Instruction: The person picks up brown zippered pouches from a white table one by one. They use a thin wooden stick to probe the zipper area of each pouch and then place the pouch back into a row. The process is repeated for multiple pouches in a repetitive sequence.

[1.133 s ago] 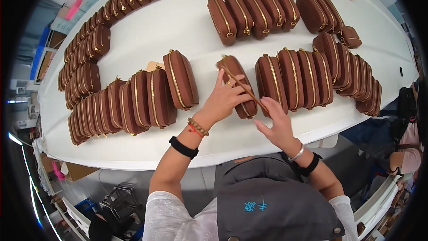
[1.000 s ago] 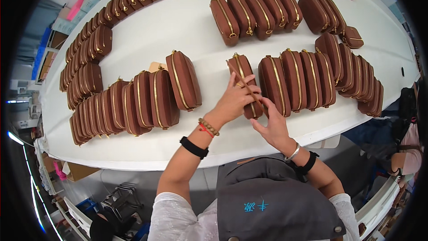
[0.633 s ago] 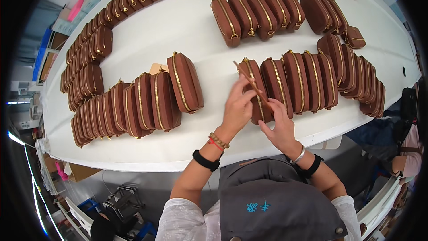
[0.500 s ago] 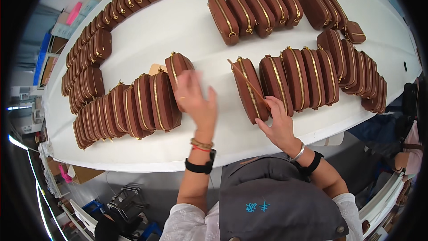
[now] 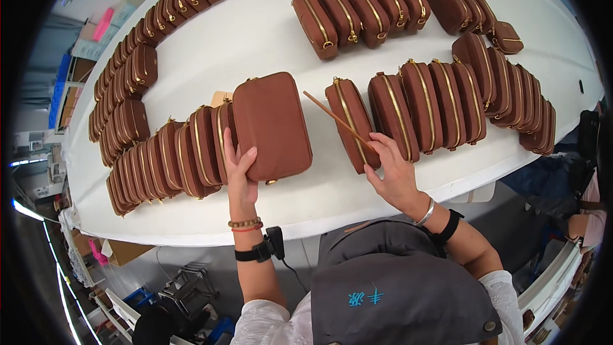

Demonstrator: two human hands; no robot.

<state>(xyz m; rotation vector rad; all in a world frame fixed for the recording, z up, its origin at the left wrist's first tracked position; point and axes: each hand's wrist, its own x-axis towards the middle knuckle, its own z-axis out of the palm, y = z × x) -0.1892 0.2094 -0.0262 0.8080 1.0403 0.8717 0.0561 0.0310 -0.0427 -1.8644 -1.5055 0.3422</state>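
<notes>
My left hand (image 5: 241, 169) is closed on a brown zippered pouch (image 5: 273, 126), thumb on its front and fingers at its left side. The pouch's broad flat face shows, with a bit of gold metal at its lower edge. My right hand (image 5: 394, 176) pinches a thin brown stick (image 5: 329, 114) that slants up to the left. Under the stick, a second brown pouch (image 5: 350, 115) stands on edge, its gold zipper facing up. Whether my right fingers also touch that pouch I cannot tell.
The white table (image 5: 211, 217) bears many brown pouches in rows. One row (image 5: 159, 160) stands left of my left hand, another (image 5: 440, 105) to the right. A further group (image 5: 361, 13) stands at the back. A tan piece (image 5: 221, 99) lies behind the left row.
My left hand has moved left and lower and now grips the pouch, which has turned from its zipper edge to its broad face. The stick in my right hand has shifted slightly left.
</notes>
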